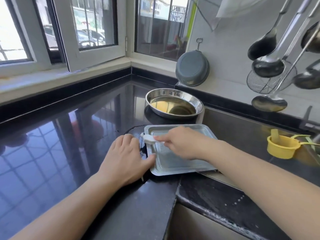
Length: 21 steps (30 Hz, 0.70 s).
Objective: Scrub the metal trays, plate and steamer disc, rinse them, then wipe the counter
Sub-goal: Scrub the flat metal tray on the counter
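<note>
Trays: one (180,163) visible, plus one plate (174,105), two hands.

Glossy black stone counter (69,135) (mirror-like), dull matt metal tray (180,163), shiny steel bowl (173,104), yellow plastic cup (282,148).

One metal tray (180,153), one steel plate (174,105), one yellow cup (281,148), five hanging ladles (268,66).

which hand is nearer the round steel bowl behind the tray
Right. The right hand is over the tray, just in front of the bowl; the left hand rests at the tray's left edge, farther back.
</note>
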### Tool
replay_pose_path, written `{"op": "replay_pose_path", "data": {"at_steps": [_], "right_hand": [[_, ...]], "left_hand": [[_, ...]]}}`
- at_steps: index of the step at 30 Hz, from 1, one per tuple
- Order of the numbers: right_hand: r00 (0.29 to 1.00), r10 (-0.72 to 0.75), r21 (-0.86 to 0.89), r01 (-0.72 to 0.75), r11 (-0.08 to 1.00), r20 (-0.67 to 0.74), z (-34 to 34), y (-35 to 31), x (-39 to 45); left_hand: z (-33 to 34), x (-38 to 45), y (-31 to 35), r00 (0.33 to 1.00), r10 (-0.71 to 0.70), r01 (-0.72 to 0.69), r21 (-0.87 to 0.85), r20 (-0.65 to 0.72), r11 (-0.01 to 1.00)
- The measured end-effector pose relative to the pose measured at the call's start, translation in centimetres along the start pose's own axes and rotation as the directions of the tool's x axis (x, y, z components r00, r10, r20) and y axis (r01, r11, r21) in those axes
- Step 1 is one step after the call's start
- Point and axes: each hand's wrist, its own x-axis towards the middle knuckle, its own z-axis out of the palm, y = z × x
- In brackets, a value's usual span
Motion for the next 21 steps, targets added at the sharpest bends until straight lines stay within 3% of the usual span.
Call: {"op": "replay_pose_path", "data": {"at_steps": [5,12,15,21], "right_hand": [[0.996,-0.085,-0.071,0.087,0.994,0.024,0.8,-1.0,-2.6],[0.993,0.092,-0.061,-0.097,0.993,-0.068,-0.2,-0.1,2.3],[0.996,0.063,-0.097,-0.069,0.993,-0.06,-0.5,0.0,3.2],[0.996,-0.013,-0.102,0.022,0.994,0.085,-0.2,-0.8,-1.5]], "left_hand": [[0.0,0.1,0.4,1.0,-0.006,0.006,0.013,-0.003,1.0],[0.2,0.6,0.7,1.0,0.018,-0.018,0.029,0.012,0.999],[0.2,0.6,0.6,1.0,0.026,-0.026,0.042,0.005,0.999],[0.4,0.8,0.4,0.999,0.044,-0.044,0.032,-0.001,0.999]]}}
